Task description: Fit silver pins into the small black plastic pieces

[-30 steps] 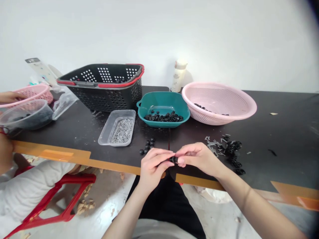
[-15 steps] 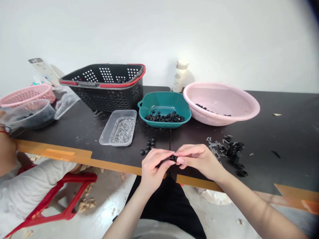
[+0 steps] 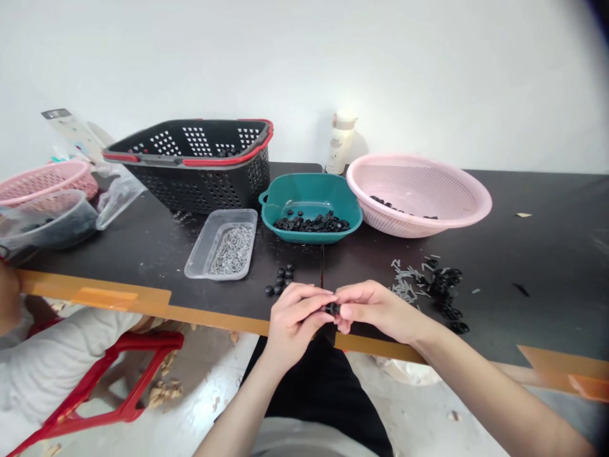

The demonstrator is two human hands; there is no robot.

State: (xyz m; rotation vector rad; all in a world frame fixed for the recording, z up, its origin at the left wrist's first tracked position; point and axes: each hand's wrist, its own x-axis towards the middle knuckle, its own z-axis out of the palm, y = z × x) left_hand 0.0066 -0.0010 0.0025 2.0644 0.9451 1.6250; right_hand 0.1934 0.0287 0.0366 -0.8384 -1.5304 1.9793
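Note:
Both hands meet above the table's front edge around a small round black part (image 3: 332, 309). My left hand (image 3: 297, 317) is closed, pinching the part between thumb and fingertips. From the other side my right hand (image 3: 373, 309) pinches it too, and the fingers cover much of it. Several round black caps (image 3: 280, 277) lie just beyond my left hand. Right of my right hand are loose metal pins (image 3: 404, 284) and a heap of black wheel-like parts (image 3: 447, 285).
A clear tray (image 3: 196, 263) of metal pins, a teal basin (image 3: 311, 238) with black parts, and a pink colander (image 3: 428, 225) stand behind the hands. Farther left is a black basket (image 3: 200, 184). Another person's arm (image 3: 7, 298) shows at left, beside a red stool (image 3: 128, 406).
The view has shifted slightly, moving the table's things a little left in the picture. My hands still pinch the black part, and its dark end shows more between the fingers.

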